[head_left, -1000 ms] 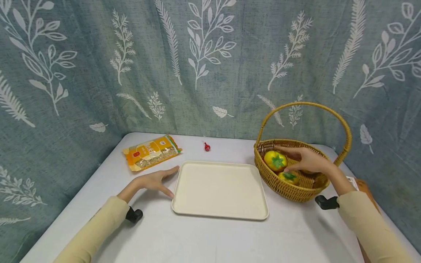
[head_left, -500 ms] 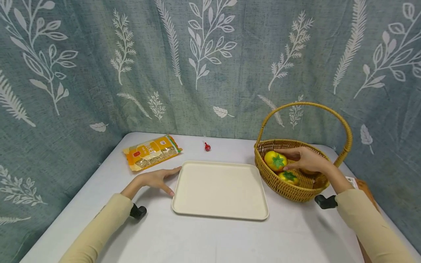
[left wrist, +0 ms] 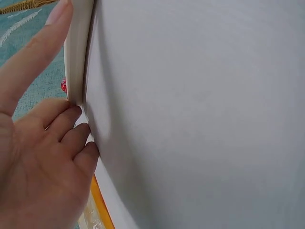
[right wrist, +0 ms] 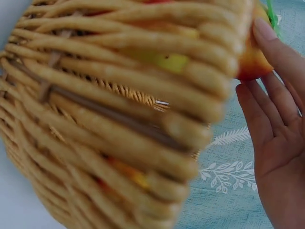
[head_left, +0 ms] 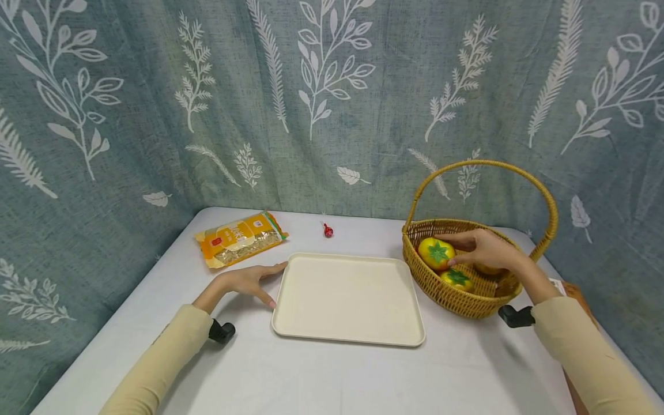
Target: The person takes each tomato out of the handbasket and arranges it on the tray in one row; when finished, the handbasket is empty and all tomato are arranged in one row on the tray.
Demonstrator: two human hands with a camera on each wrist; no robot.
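In the head view a beige rectangular tray point(head_left: 349, 300) lies on the white table. My left hand point(head_left: 246, 283) is at its left edge, thumb and fingers spread, fingertips touching the rim; the left wrist view shows the fingers point(left wrist: 71, 129) against the tray's corner. On the right stands a wicker basket point(head_left: 467, 302) with a tall handle. Inside it my right hand point(head_left: 485, 252) pinches a yellow persimmon point(head_left: 434, 253) with a green star-shaped calyx. A second persimmon point(head_left: 456, 279) lies just in front, and another fruit is partly hidden under the hand.
An orange and clear food packet point(head_left: 241, 240) lies at the back left. A small red wrapped candy point(head_left: 328, 231) sits behind the tray. Beside the right forearm is a brown board point(head_left: 576, 294), mostly covered. A patterned curtain point(head_left: 332, 115) closes off the back.
My right thumb and fingers have closed in on the upper persimmon, which stays in the basket. The left hand has shifted slightly right against the tray's edge.
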